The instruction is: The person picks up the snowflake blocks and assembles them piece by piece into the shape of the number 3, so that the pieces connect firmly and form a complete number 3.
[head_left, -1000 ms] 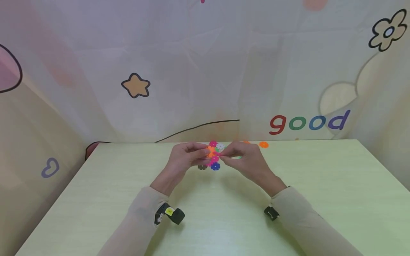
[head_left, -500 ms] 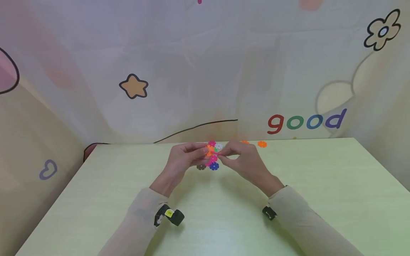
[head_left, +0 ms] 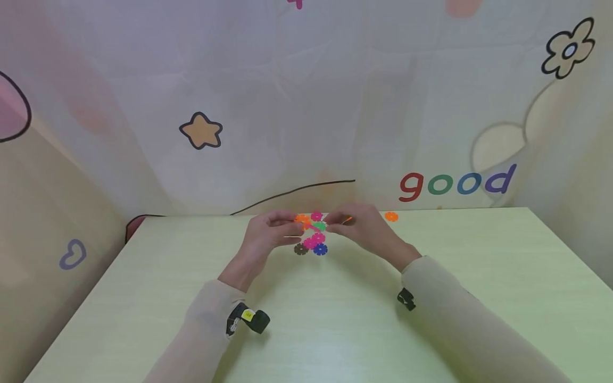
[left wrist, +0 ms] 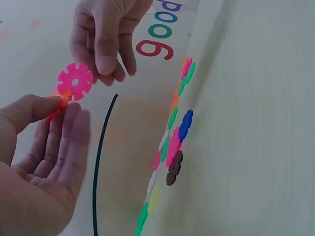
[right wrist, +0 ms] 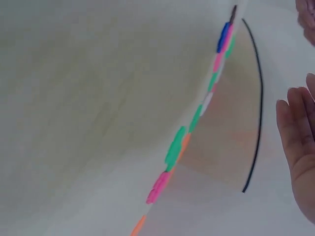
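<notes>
My left hand point(head_left: 268, 239) pinches an orange notched snowflake disc point(left wrist: 61, 104) between thumb and fingers, raised above the table. Joined to that disc, a pink snowflake disc point(left wrist: 75, 82) faces the left wrist view and shows edge-on from the head. Just to the right, my right hand point(head_left: 364, 231) hangs in the air with loosely bent fingers. In the left wrist view, its thumb and fingers point(left wrist: 106, 64) hold nothing and stand slightly apart from the pink disc. The right wrist view catches extended fingers point(right wrist: 300, 128) at its right edge.
Several loose discs lie toward the table's back edge, among them a dark blue disc point(head_left: 320, 249), a brown disc point(head_left: 301, 249) and a green disc point(head_left: 319, 226). Farther right lies an orange disc point(head_left: 391, 216). A patterned curtain point(head_left: 287, 106) hangs behind the table point(head_left: 306, 330).
The right hand has let go of the pink disc and drawn away from it. The left hand has shifted a little left, carrying the joined orange and pink discs.
</notes>
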{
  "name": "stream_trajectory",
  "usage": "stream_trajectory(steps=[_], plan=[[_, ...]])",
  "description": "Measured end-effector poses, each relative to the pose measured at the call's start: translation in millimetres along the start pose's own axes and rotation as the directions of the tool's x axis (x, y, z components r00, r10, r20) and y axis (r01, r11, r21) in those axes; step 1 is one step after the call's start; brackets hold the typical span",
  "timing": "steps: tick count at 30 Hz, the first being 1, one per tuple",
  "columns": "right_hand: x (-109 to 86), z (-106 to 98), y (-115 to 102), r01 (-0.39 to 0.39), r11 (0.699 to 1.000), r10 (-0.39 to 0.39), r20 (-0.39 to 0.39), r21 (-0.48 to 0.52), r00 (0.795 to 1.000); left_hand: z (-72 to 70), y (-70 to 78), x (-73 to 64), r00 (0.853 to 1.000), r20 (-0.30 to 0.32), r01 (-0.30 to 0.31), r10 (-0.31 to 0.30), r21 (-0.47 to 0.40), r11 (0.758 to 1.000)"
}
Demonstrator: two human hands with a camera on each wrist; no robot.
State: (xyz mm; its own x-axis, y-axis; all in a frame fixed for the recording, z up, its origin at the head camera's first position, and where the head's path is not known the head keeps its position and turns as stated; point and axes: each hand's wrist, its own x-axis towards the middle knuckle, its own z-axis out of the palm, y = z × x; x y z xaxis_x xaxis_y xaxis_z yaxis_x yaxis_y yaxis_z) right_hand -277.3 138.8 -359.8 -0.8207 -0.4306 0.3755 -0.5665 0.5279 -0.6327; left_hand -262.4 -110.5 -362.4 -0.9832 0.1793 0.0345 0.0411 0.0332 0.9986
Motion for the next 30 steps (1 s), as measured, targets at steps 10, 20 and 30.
stream_trajectory(steps=[10,20,30], plan=[[33.6,10.8,27.0,-0.081,0.995,0.094,0.227,-0.065,0.969,-6.6,-11.0,6.0,1.0,0.002,0.003,-0.003,-0.032,0.999],[51.5,22.3,38.3,-0.171,0.984,0.177,0.368,-0.05,0.913,-7.6,-11.3,6.9,1.0,0.007,0.022,-0.021,-0.034,0.999],[57.1,27.3,38.8,-0.129,0.977,0.189,0.413,-0.169,0.891,-6.7,-12.7,6.7,1.0,0.0,0.023,-0.023,-0.001,1.0]])
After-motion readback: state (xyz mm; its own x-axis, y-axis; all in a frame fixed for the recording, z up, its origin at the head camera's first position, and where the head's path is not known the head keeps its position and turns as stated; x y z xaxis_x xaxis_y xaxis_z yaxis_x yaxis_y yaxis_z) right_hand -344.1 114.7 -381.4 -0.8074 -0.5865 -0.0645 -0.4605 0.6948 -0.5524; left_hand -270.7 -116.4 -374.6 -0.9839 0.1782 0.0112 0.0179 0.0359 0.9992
